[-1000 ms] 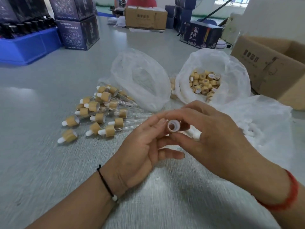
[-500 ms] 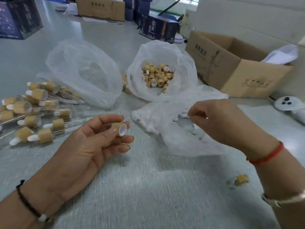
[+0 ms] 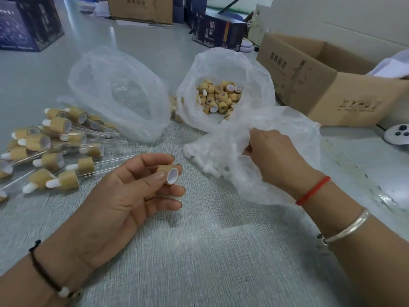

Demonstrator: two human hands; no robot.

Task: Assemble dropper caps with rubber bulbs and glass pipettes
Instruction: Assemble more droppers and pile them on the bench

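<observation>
Left hand [image 3: 124, 193] sits palm-up over the middle of the table, pinching a single bamboo-look dropper cap [image 3: 169, 175] between thumb and fingertips, white-lined opening facing toward 3 o'clock. Right hand [image 3: 272, 156] is over at 3 o'clock from that cap, fingers curled into the bag of white rubber bulbs [image 3: 254, 165]; it's gripping the plastic, but whether there's a bulb in the pinch too I can't tell, since the fingertips are buried in the film.

Working outward: at 12 o'clock from the right hand there's the open bag of loose caps [image 3: 221, 96], touching the bulb bag. At 11 o'clock from the left hand, a third clear bag [image 3: 119, 94] with glass pipettes faintly showing through. At 9 to 10 o'clock, the pile of finished droppers [image 3: 55, 149] lies fanned on its side, glass tips pointing toward the left hand.

The surface is a grey table [image 3: 199, 251] with a fine woven-looking texture, scuffed and stained toward 4 o'clock. The stretch between the forearms and the near edge is bare. An open cardboard box [image 3: 327, 85] walls off 2 o'clock, dark printed cartons [image 3: 28, 23] sit at 10 and 12 o'clock, and another brown carton [image 3: 141, 7] is at the far end.
</observation>
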